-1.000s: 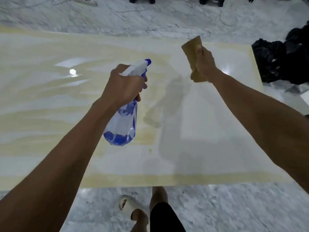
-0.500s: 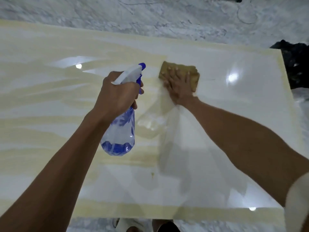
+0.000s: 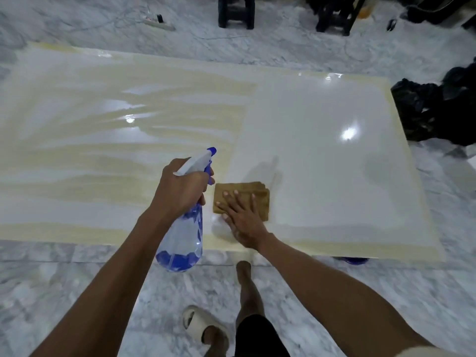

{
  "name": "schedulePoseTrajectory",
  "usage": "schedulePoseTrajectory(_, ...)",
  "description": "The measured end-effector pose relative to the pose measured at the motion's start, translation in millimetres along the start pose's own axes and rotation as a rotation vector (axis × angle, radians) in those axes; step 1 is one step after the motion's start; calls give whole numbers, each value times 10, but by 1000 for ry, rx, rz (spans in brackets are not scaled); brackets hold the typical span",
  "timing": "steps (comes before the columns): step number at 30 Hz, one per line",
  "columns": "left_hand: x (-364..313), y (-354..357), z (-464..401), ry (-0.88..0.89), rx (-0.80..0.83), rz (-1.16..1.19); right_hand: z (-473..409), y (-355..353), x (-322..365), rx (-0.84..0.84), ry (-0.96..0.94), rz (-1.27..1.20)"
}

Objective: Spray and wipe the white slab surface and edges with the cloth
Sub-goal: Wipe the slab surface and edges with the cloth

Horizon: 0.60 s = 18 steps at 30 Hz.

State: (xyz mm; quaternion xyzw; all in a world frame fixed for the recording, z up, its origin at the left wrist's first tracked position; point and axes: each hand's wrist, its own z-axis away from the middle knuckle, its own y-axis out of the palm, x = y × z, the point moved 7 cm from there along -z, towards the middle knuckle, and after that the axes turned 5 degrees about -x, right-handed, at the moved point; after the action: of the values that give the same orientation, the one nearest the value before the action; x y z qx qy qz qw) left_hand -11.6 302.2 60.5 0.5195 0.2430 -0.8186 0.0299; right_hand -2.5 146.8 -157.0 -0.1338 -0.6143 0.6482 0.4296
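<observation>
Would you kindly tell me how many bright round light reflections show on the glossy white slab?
2: one bright round reflection on the streaked left part of the glossy white slab, another on the cleaner right part. Smaller glints line the far edge; the arms may hide others.

White slab (image 3: 322,150): large, glossy, lying flat, pale yellow band along edges, yellowish streaks across left half, right half plain white. Cloth (image 3: 240,193): tan, folded, flat on slab near front edge, pressed under spread fingers. Spray bottle (image 3: 184,228): clear with blue liquid low inside, blue nozzle, held upright just left of cloth.
</observation>
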Motion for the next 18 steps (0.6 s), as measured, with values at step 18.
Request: schedulePoseTrajectory(18,-838,-171,-927,106,13,13,-1446,-2667,-1303,-439,504,-839)
